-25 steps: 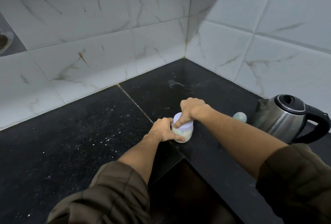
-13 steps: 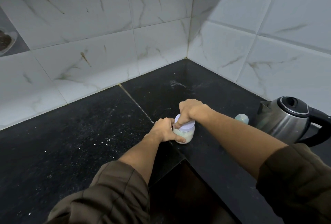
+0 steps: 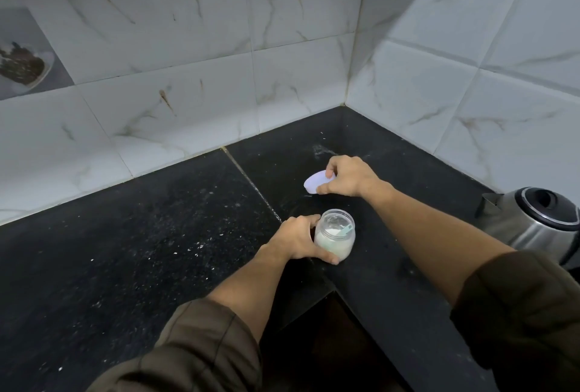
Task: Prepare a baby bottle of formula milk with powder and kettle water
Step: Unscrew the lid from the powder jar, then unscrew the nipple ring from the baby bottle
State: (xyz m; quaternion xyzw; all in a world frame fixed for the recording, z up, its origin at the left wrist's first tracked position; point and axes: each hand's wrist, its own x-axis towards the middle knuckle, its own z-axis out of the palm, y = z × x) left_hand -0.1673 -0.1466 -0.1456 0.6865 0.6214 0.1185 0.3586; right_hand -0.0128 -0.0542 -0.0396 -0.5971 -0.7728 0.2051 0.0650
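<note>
A small clear jar point(image 3: 335, 239) of white powder stands on the black counter point(image 3: 157, 250) near its inner corner, its mouth uncovered. A pale green scoop point(image 3: 345, 230) lies inside on the powder. My left hand point(image 3: 298, 239) grips the jar's left side. My right hand point(image 3: 350, 176) holds the jar's lilac lid point(image 3: 314, 183) tilted, farther back than the jar and apart from it. A steel kettle point(image 3: 530, 222) with a black lid stands at the right edge. The bottle is hidden behind my right forearm.
White marble-look tiled walls point(image 3: 219, 77) meet in a corner behind the counter. The counter's front edge steps inward just below the jar, with a dark gap point(image 3: 332, 344) beneath. A dish point(image 3: 22, 66) sits in a wall niche at far left.
My right hand has taken the lilac lid off the jar and carried it back and up. The jar now stands uncovered in my left hand, with the scoop showing.
</note>
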